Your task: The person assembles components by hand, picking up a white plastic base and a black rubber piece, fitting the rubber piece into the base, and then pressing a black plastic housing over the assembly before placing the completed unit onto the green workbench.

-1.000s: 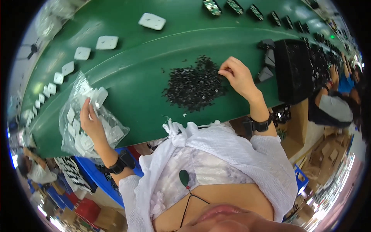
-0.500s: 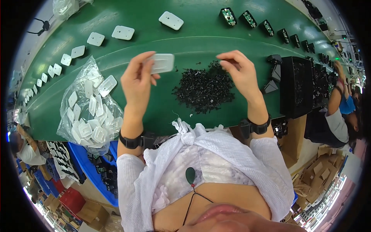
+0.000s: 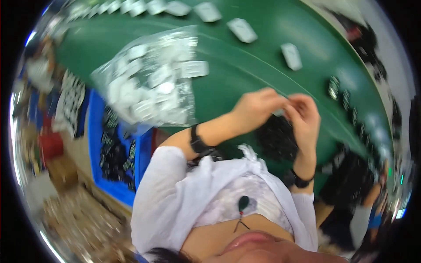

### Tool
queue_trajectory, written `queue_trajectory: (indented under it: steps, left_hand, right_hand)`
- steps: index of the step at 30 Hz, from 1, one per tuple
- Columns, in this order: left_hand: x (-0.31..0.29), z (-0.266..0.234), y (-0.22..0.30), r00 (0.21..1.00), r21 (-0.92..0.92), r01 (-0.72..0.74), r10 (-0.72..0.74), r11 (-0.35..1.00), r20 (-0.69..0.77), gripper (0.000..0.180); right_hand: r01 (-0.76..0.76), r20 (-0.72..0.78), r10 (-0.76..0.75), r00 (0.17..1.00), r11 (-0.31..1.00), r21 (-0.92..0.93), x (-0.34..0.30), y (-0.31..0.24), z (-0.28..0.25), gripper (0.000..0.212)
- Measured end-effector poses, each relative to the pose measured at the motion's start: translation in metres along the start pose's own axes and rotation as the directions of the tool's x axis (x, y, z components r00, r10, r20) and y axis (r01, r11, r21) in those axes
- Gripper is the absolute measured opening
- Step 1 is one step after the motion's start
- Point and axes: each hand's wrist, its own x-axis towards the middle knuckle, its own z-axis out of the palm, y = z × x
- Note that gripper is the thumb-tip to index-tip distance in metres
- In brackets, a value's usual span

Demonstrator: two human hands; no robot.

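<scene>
My left hand [image 3: 259, 108] and my right hand [image 3: 305, 115] meet fingertip to fingertip above the green table [image 3: 228, 92]. A pale sliver of a white plastic cover [image 3: 278, 112] shows under the left fingers, which are closed on it; most of it is hidden. The right thumb and fingers are pinched against it, and whatever they hold is too small and blurred to make out. Just below both hands lies a heap of small black parts [image 3: 276, 139], partly covered by the right hand and wrist.
A clear plastic bag [image 3: 188, 41] of white covers lies left, with one cover [image 3: 195, 69] at its mouth. White covers [image 3: 242, 30] line the far side, then black housings with green boards [image 3: 333, 87]. A blue bin [image 3: 93, 149] stands lower left, a black box [image 3: 346, 175] right.
The whole view has swung round, shifting the bag toward the middle. My hands, apart before, have come together, and the white cover in the left hand is now mostly hidden between them.
</scene>
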Motion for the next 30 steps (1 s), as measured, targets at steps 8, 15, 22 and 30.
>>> queue_trajectory:
  steps: [8,15,22,30]
  left_hand:
    - [-0.014,0.009,0.000,0.994,-0.040,-0.048,0.044,0.998,-0.100,0.023]
    - [-0.018,0.016,0.002,0.986,0.043,-0.147,0.150,0.988,-0.078,0.011]
    - [-0.021,0.019,-0.004,0.978,0.086,-0.198,0.202,0.976,-0.040,0.014]
    - [-0.021,0.026,0.008,0.971,-0.428,0.224,-0.237,0.875,0.023,0.017]
  right_hand:
    - [0.012,-0.031,-0.018,0.999,0.982,-0.189,-0.020,0.017,-0.010,0.009]
    - [0.031,-0.094,-0.039,0.995,0.996,-0.085,-0.027,0.028,-0.012,0.011]
    - [0.086,0.010,-0.085,0.996,0.993,-0.084,-0.026,0.029,-0.017,0.009]
    - [0.298,-0.100,-0.339,0.935,0.909,-0.292,-0.032,0.043,-0.015,0.007]
